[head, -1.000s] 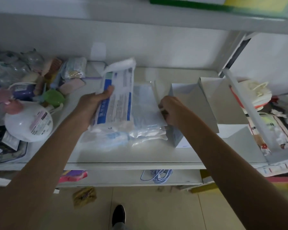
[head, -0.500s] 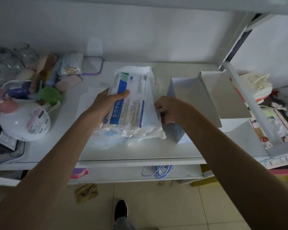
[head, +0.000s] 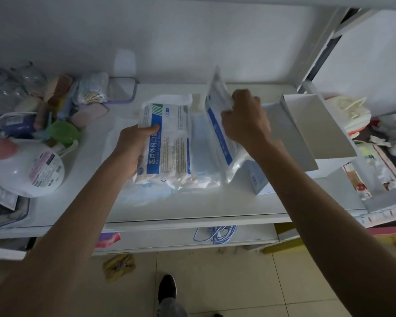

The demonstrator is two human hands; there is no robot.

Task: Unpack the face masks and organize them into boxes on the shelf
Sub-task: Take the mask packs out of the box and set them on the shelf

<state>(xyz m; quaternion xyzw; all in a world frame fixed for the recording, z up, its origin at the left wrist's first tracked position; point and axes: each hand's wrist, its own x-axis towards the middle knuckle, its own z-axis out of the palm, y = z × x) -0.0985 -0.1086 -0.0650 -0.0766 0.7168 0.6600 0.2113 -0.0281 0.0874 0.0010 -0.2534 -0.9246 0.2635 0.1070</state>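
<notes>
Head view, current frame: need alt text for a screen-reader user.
A person's left hand grips a stack of surgical mask packs lying on a white shelf, while the right hand holds a single pack tilted up beside an open white box. A round white bottle and other toiletries crowd the shelf's left end.

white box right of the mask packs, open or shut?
Open: the white box has its lid flap raised and tilted back. Whether anything is inside, cannot tell.

Home storage nook, cluttered white shelf (head: 192, 209), toiletries, lotion bottle (head: 28, 170)
</notes>
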